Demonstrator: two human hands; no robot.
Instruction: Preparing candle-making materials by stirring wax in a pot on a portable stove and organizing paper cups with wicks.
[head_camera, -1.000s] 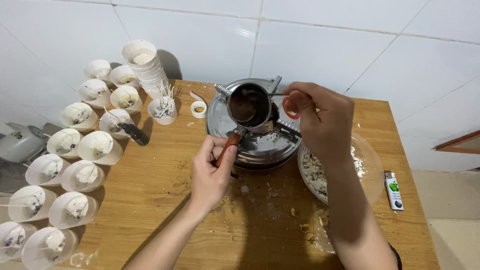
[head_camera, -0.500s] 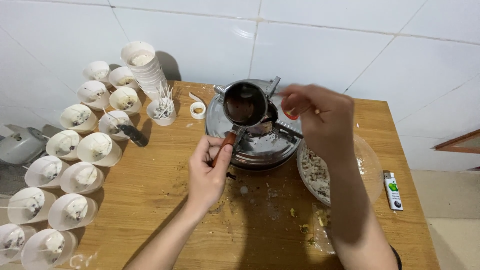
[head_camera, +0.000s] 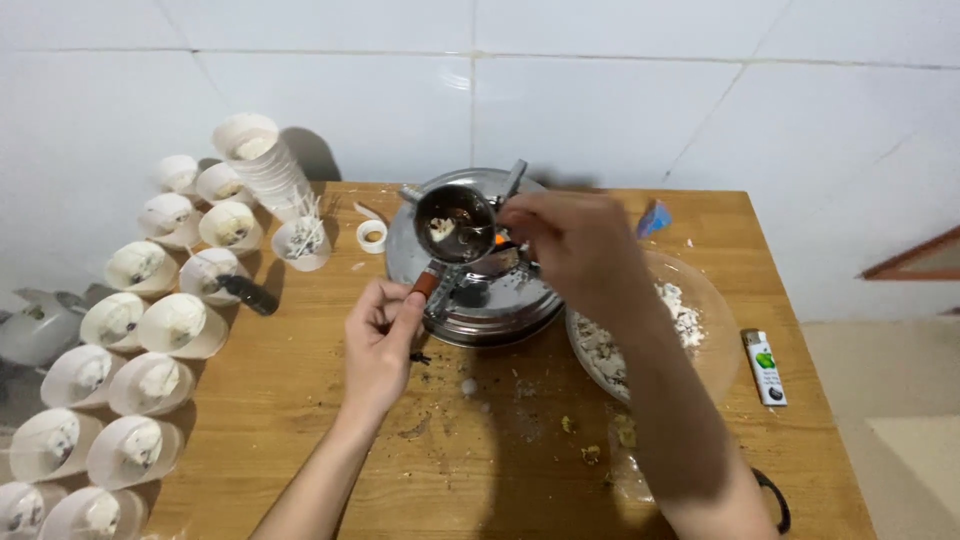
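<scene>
While the left hand (head_camera: 378, 345) keeps its grip clamped on the reddish handle (head_camera: 424, 284), the small metal pot (head_camera: 455, 223) sits at upper centre of the frame on the round steel burner (head_camera: 480, 300). Right hand (head_camera: 575, 250) at the pot's rim, fingers pinched together; held item cannot be told. Wooden worktop (head_camera: 300, 380). White cups (head_camera: 165, 325) at left, lighter (head_camera: 765, 367) at right.

White tiled wall (head_camera: 620, 110) behind wooden table (head_camera: 330, 430); pale floor (head_camera: 900, 450) right.
</scene>
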